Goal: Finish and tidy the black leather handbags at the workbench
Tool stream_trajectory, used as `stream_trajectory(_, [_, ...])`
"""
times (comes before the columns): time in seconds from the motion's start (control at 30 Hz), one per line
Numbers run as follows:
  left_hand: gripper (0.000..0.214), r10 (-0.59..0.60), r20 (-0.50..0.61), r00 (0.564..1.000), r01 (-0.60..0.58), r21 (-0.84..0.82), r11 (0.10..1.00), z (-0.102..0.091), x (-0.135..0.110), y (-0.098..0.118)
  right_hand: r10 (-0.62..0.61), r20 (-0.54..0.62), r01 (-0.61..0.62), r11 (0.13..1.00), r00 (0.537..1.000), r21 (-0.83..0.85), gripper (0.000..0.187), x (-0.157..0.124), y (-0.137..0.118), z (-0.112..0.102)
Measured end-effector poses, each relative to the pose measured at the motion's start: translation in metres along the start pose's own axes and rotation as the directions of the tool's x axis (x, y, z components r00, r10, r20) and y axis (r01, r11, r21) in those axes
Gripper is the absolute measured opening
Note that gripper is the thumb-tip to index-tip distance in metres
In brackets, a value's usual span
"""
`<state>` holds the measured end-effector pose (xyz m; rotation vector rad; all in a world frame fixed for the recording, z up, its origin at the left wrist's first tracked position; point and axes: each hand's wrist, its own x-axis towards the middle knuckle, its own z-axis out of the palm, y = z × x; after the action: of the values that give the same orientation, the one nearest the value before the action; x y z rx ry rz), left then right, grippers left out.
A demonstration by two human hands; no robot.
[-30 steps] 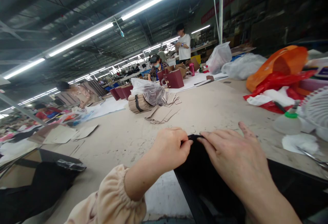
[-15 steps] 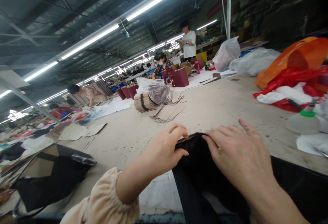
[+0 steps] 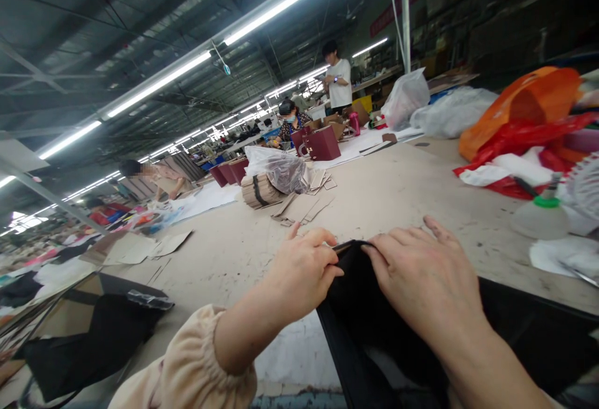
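Observation:
A black bag (image 3: 360,309) with a dark, soft-looking inside stands at the near edge of the table, its opening towards me. My left hand (image 3: 304,265) pinches the upper edge at its left corner, thumb below and fingers above. On the same edge, just to the right, my right hand (image 3: 425,272) is closed, with fingers over the top and the thumb side against the black material. A thin brown layer shows at the rim between the hands. The fingertips of my right hand are partly hidden behind the edge.
Another black bag (image 3: 93,334) lies at the left. Ahead are a strapped bundle of brown pieces (image 3: 259,191), loose card pieces (image 3: 304,206) and maroon bags (image 3: 322,144). At right are orange and red plastic bags (image 3: 519,110) and a green-capped bottle (image 3: 543,212). Several people work beyond.
My left hand's fingers and thumb have closed tighter on the bag's edge, and its index finger has lifted. My right hand keeps its place on the rim. The view has shifted slightly.

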<state>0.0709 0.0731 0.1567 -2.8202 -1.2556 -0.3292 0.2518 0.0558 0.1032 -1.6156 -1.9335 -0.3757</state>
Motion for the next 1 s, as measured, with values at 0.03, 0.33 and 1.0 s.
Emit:
stream_trajectory(0.03, [0.010,-0.011,-0.019,1.000,0.010,-0.036,0.999,0.001,0.000,0.000,0.002,-0.004,-0.002,1.000,1.000,-0.001,0.017,0.000,0.000,0.000])
stream_trajectory(0.33, [0.023,-0.205,-0.227,0.952,0.128,-0.313,0.941,0.018,-0.001,-0.004,-0.002,-0.033,0.003,1.000,0.999,0.013,0.017,0.001,0.000,0.000])
stream_trajectory(1.0, [0.014,-0.296,-0.175,0.939,0.231,-0.317,0.920,0.018,0.000,0.000,0.029,-0.031,-0.029,1.000,0.999,-0.001,0.018,0.002,0.000,0.001])
